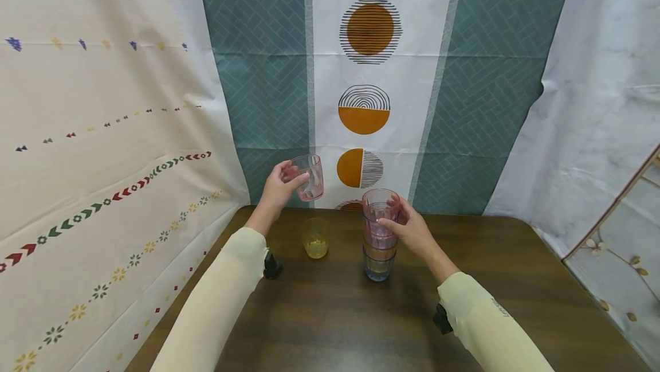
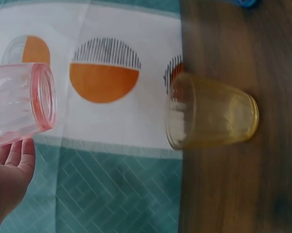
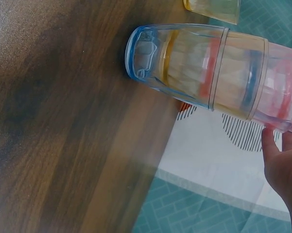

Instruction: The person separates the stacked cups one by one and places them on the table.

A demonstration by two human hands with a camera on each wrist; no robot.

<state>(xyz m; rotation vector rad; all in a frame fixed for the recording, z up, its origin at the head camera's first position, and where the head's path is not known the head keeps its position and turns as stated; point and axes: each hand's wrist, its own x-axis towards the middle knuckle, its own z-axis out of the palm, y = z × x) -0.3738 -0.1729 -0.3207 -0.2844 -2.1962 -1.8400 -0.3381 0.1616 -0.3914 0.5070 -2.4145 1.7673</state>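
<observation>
My left hand (image 1: pixel 278 190) grips a clear pink tumbler (image 1: pixel 311 179) in the air, thumb on the near side and fingers round its far side. Below it, a yellow tumbler (image 1: pixel 315 241) stands upright on the table. A tall stack of several nested tumblers (image 3: pixel 189 65) stands to the right, blue at its base with yellow and pink ones above. Round the upper part of this stack curl the fingers and thumb of my right hand (image 1: pixel 411 231). In the left wrist view the held pink tumbler (image 2: pixel 19 104) is partly cut off.
The dark wooden table (image 1: pixel 330 326) ends at a hanging cloth (image 1: pixel 268 97) with teal and white panels. A cream patterned cloth (image 1: pixel 103 131) hangs along the left side, and a white marbled cloth (image 1: pixel 593 120) along the right.
</observation>
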